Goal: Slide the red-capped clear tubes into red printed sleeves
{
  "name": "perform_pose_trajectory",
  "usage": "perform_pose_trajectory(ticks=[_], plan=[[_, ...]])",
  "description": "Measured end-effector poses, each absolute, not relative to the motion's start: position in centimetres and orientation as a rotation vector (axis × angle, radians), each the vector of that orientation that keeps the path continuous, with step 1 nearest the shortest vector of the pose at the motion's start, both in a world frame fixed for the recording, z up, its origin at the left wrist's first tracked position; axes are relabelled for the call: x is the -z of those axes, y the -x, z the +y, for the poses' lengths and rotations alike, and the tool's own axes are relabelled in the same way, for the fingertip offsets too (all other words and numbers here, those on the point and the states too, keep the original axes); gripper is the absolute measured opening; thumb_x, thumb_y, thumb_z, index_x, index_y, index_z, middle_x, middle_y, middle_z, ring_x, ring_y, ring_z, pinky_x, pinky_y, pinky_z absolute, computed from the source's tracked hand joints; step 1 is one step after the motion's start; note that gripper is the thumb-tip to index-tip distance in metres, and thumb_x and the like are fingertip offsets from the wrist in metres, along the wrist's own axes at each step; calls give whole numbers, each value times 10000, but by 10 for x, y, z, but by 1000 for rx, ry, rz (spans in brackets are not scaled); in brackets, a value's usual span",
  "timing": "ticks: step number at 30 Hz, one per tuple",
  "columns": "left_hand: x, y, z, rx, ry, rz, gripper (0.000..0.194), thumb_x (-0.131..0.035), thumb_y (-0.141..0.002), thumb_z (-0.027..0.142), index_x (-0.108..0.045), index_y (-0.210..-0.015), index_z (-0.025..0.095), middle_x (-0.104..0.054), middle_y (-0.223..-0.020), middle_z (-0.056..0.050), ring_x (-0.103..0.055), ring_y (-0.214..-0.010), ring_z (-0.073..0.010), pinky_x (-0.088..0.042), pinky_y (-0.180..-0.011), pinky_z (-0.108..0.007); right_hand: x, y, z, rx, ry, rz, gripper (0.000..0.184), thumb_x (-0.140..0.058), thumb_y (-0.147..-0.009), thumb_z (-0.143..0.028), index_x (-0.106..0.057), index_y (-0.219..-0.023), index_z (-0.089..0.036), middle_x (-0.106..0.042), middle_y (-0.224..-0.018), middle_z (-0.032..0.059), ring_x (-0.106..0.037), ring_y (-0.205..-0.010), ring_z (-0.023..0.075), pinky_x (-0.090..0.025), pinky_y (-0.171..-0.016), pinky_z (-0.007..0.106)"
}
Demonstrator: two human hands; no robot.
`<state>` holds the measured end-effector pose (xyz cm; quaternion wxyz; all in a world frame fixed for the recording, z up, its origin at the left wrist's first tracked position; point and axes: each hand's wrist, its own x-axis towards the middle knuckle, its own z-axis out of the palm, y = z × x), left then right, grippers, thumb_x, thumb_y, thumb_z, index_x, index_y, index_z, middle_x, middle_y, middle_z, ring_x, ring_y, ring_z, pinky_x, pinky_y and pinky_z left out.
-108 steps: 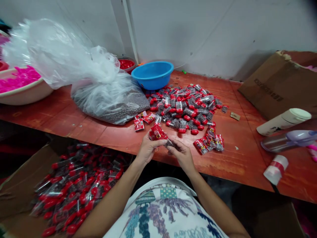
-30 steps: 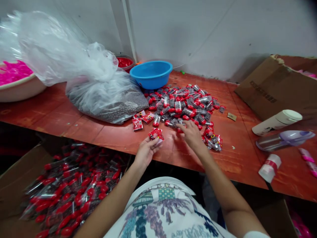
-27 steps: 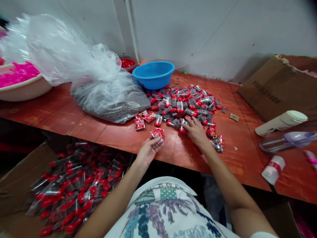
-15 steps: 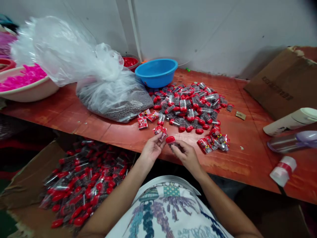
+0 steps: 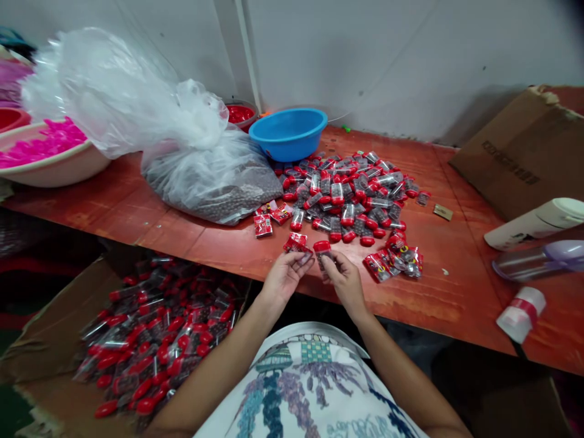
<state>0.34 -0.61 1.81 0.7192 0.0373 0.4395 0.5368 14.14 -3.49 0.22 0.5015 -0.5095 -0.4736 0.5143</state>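
My left hand (image 5: 283,278) pinches a small stack of red printed labels (image 5: 296,243) above the near edge of the red table (image 5: 137,213). My right hand (image 5: 345,281) is closed on a small clear tube with a red cap (image 5: 323,252), held upright right beside the labels. Behind both hands lies a pile of red-capped tubes (image 5: 349,194). A few more red labels (image 5: 269,218) lie to the left of that pile, and a small heap of wrapped tubes (image 5: 395,260) lies to the right of my right hand.
A big clear plastic bag of dark beads (image 5: 201,176) and a blue bowl (image 5: 288,132) sit at the back. A cream basin of pink pieces (image 5: 45,152) is far left. A cardboard box (image 5: 520,158), bottles (image 5: 533,222) and tape (image 5: 520,313) are right. A box of finished tubes (image 5: 150,340) stands below left.
My right hand reached into the tube pile, took one red-capped tube and brought it back next to the labels in my left hand, then lifted it upright.
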Motion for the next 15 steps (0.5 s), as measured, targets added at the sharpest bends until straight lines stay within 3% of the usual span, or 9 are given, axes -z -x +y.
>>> perform_pose_trajectory(ticks=[7,15], plan=[[-16,-1,-2,-1247,-107,959,188,-653,-671,-19,-633,-788,127,-722,-750,-46,-687,-694,-145,-570,-738,-284,3,-137,-50,-1256,1224,-1220,243,-561,-840,-408,-636,-930,-194,-577,-679,-13,-528,-575,124,-458,-540,235],[-17,-6,-5,-1247,-95,947,188,-671,-661,-9,-610,-751,144,-709,-704,-12,-675,-662,-127,-553,-768,-280,1,-135,-46,-1243,1229,-1190,267,-563,-837,-428,-635,-944,-194,-579,-662,-16,-533,-564,130,-464,-533,240]])
